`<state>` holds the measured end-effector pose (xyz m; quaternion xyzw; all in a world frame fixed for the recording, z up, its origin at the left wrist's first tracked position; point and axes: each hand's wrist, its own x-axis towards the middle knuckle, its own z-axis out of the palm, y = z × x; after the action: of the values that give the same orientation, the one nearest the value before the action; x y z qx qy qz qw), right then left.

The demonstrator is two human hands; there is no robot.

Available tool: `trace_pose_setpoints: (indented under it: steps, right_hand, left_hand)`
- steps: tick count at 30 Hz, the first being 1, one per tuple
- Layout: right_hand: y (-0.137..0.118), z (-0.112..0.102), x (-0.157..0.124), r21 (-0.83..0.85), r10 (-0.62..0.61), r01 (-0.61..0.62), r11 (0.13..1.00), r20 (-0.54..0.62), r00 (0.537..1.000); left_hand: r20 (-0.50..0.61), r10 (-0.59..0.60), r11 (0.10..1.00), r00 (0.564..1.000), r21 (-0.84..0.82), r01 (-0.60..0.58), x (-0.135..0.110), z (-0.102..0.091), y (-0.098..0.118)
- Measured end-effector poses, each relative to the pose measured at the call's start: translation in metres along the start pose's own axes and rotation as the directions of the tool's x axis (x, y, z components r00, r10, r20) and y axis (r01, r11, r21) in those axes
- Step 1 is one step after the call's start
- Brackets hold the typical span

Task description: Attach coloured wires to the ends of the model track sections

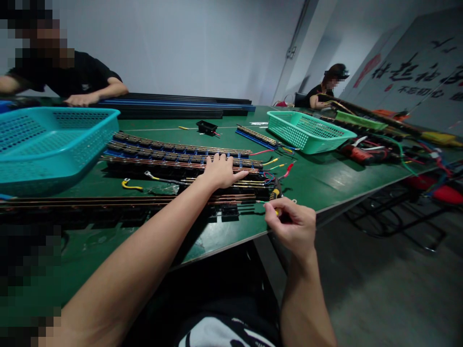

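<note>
My left hand (220,172) lies flat, fingers stretched out, on long copper conductor rails (181,161) set in black and blue holders on the green table (325,180). My right hand (289,226) is closed near the table's front edge, pinching a screwdriver with a yellow and black handle (275,193) that points toward the rail ends. Red, yellow and blue wires (278,166) stick out from those ends. Another long rail (126,200) runs along the table in front of my left arm.
A blue basket (47,144) stands at left, a green basket (307,130) at right. Long black and blue profiles (173,106) lie at the back. One person in black leans on the far left, another sits at the far right. Tools and cables clutter the right end.
</note>
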<state>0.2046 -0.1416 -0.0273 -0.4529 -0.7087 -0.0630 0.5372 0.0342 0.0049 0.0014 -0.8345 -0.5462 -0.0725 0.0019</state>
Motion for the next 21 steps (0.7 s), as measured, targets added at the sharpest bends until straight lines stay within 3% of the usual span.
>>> trace_pose_setpoints:
  steps: [4, 7, 13, 17, 21]
  right_hand:
    - [0.003, -0.002, 0.003, -0.002, -0.045, 0.046, 0.999, 0.041, 0.998]
    - [0.008, -0.002, 0.004, 0.004, -0.012, 0.012, 1.000, 0.016, 1.000]
    - [0.025, 0.011, 0.003, 0.159, 0.131, -0.106, 0.982, -0.157, 0.979]
    - [0.033, 0.024, 0.010, 0.263, 0.283, -0.214, 0.941, -0.263, 0.922]
    - [0.038, 0.033, 0.026, 0.479, 0.470, -0.268, 0.836, -0.374, 0.799]
  left_hand:
    - [-0.010, 0.005, 1.000, 1.000, -0.013, -0.005, 0.000, 0.000, -0.001]
    - [-0.011, -0.002, 1.000, 1.000, -0.020, 0.001, 0.001, 0.001, -0.002]
    - [-0.031, -0.009, 1.000, 0.999, -0.023, 0.008, 0.009, 0.002, -0.006]
    - [-0.048, -0.005, 0.999, 0.999, -0.034, 0.003, 0.018, 0.001, -0.009]
    - [-0.037, -0.014, 0.999, 0.999, -0.050, 0.012, 0.027, 0.000, -0.014]
